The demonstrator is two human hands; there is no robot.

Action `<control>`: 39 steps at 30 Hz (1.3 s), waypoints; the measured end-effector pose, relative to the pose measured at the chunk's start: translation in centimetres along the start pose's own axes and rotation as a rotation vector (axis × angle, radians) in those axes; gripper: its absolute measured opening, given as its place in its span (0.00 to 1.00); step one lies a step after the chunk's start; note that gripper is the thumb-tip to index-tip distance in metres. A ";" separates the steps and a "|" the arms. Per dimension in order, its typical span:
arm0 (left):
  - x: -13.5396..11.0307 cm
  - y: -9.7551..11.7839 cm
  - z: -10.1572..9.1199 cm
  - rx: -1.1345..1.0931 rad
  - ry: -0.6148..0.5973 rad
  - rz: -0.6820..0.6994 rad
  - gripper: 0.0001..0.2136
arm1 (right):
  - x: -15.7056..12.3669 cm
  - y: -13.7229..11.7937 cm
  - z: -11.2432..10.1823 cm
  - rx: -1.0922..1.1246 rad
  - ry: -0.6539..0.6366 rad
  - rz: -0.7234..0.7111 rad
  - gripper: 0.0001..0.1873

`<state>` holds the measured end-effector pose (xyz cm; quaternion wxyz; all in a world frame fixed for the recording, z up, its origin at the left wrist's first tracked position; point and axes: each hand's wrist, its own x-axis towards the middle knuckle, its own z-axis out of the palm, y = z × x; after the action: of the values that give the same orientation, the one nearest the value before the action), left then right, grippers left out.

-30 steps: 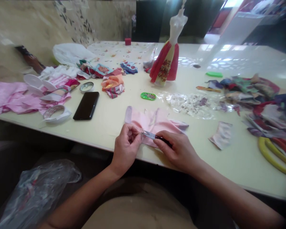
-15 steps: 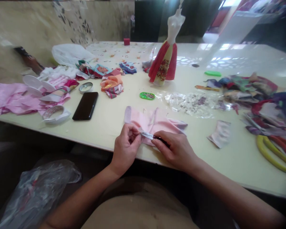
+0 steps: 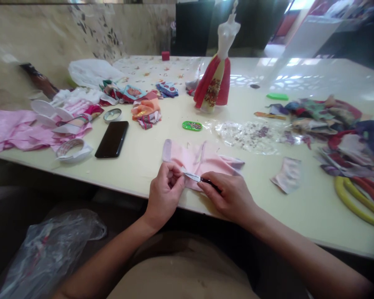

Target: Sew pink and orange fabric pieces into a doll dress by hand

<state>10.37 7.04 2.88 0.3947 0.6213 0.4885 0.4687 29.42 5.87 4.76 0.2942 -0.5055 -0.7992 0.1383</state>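
My right hand (image 3: 233,193) is closed around the dark handle of a small tool with a slim, silvery blade-like tip (image 3: 192,177). Whether it is a knife or a pair of scissors I cannot tell. The tip points left, into the fingertips of my left hand (image 3: 166,187), which are pinched together. What they hold is too small and hidden to name. Beneath both hands a pink cloth piece (image 3: 215,160) with a grey-mauve strip at its left end lies near the table's front edge, its near part covered by the hands.
Left of the hands lies a black phone (image 3: 112,139), with tape rolls (image 3: 70,150) and pink cloth (image 3: 15,128) beyond. A green tray of beads (image 3: 192,126), a clear bag (image 3: 246,135) and a dressed white mannequin (image 3: 228,35) stand ahead. Fabric scraps (image 3: 330,116) lie right.
Both hands keep almost the same place over the pink cloth. The tool's blade shows slightly more distinctly now; the whole view has shifted very slightly.
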 end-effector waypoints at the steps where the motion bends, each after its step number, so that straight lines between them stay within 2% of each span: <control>1: 0.0 0.0 0.0 -0.001 -0.002 0.000 0.05 | 0.0 0.0 0.0 0.008 0.012 0.001 0.14; 11: -0.1 0.0 0.2 0.044 0.009 -0.012 0.06 | 0.2 0.0 -1.1 0.133 0.142 0.040 0.12; 14: -0.1 0.3 0.0 0.129 -0.009 0.028 0.04 | -0.5 0.1 -1.4 0.135 0.171 0.069 0.12; 17: -0.1 0.9 -0.5 0.215 -0.048 0.113 0.04 | -1.2 0.4 -1.7 0.141 0.115 0.091 0.13; 21: 0.2 1.7 -1.9 0.291 -0.052 0.220 0.04 | -2.0 1.0 -2.3 0.147 0.031 0.148 0.15; 24: 0.9 1.6 -3.5 0.475 -0.012 0.323 0.07 | -2.4 1.5 -2.8 0.137 0.032 0.180 0.16; 28: 2.1 0.6 -5.7 0.612 -0.170 0.476 0.11 | -2.7 2.1 -3.2 0.135 0.030 0.205 0.16; 31: 2.7 -0.2 -7.1 0.715 -0.126 0.534 0.10 | -2.9 2.3 -3.5 0.132 0.034 0.208 0.16; 33: 3.0 -0.6 -8.0 0.786 -0.163 0.573 0.10 | -2.9 2.3 -3.6 0.130 0.049 0.204 0.15; 36: 3.4 -1.0 -8.9 0.772 -0.207 0.546 0.09 | -3.0 2.2 -4.0 0.133 0.066 0.195 0.15; 39: 3.9 -1.4 -9.1 0.700 -0.054 0.440 0.08 | -3.1 2.0 -4.3 0.126 0.079 0.184 0.15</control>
<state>1.53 11.46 4.61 0.0626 0.8196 0.4633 0.3311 34.50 3.66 6.04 0.3426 -0.5624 -0.7269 0.1947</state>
